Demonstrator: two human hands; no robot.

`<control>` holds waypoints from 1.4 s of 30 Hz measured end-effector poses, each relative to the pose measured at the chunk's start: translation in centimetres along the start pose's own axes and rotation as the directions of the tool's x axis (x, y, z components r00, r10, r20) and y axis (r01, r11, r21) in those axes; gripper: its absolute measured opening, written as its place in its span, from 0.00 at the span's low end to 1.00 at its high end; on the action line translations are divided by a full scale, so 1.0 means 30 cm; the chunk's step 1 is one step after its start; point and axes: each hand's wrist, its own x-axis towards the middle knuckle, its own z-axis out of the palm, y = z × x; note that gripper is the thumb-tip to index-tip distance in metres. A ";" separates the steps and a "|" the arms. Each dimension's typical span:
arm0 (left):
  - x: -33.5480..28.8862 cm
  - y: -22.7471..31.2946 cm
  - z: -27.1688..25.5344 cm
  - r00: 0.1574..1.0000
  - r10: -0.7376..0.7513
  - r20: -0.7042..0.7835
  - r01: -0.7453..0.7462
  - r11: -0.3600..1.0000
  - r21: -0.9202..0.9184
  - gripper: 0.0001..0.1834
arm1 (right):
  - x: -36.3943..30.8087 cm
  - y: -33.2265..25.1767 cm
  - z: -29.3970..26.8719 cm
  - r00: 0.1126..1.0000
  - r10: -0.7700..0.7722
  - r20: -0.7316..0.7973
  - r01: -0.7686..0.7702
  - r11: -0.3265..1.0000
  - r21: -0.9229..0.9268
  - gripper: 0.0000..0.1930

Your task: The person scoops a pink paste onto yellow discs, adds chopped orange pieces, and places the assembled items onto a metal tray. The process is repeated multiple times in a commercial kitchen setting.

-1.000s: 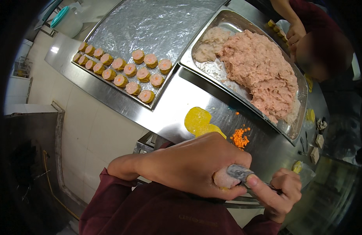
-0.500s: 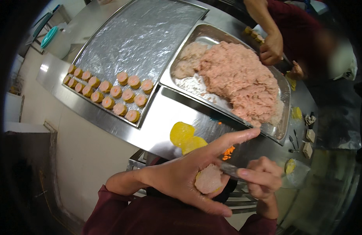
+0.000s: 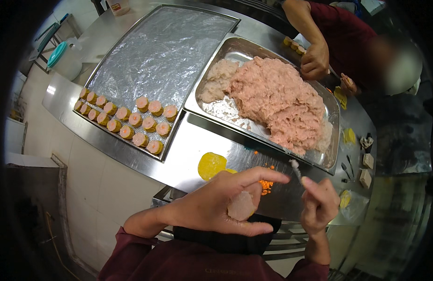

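My left hand (image 3: 202, 201) cradles a small open-topped dumpling (image 3: 241, 205), a yellow wrapper filled level with pale pink meat. It sits in the hollow between thumb and palm, the index finger and thumb stretched out past it. In my right hand (image 3: 319, 201) is a narrow spreading blade (image 3: 296, 170), pinched by its handle, with a blob of pale meat at its raised tip. The blade is apart from the dumpling. Yellow round wrappers (image 3: 212, 166) lie on the table just beyond my left hand, partly hidden by it. Chopped orange bits (image 3: 266, 187) lie beyond the fingers.
A deep steel pan (image 3: 193, 104) of pink minced meat (image 3: 282, 103) stands ahead. To its left, a film-covered tray (image 3: 146, 56) carries rows of finished dumplings (image 3: 126, 132). Across the pan a co-worker's hand (image 3: 315, 61) is busy. Spoons (image 3: 348, 168) and a plastic bag (image 3: 356, 206) lie at right.
My right hand has lifted the blade off the dumpling's top, and its tip now points up and away toward the pan. My left hand keeps the dumpling, shifted slightly left.
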 end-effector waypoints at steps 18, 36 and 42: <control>0.013 -0.032 0.009 0.972 0.218 0.085 -0.233 0.876 0.423 0.18 | 0.009 -0.059 -0.051 0.616 0.377 0.691 -0.786 0.350 0.510 0.07; -0.009 0.003 -0.007 0.989 0.009 0.149 -0.048 0.965 0.256 0.17 | 0.011 -0.175 -0.095 0.956 -0.149 0.251 0.201 0.959 -0.199 0.21; 0.017 -0.014 0.028 0.980 0.063 0.190 -0.095 0.982 0.165 0.18 | 0.008 -0.167 -0.076 0.952 -0.206 0.228 0.231 0.969 -0.089 0.21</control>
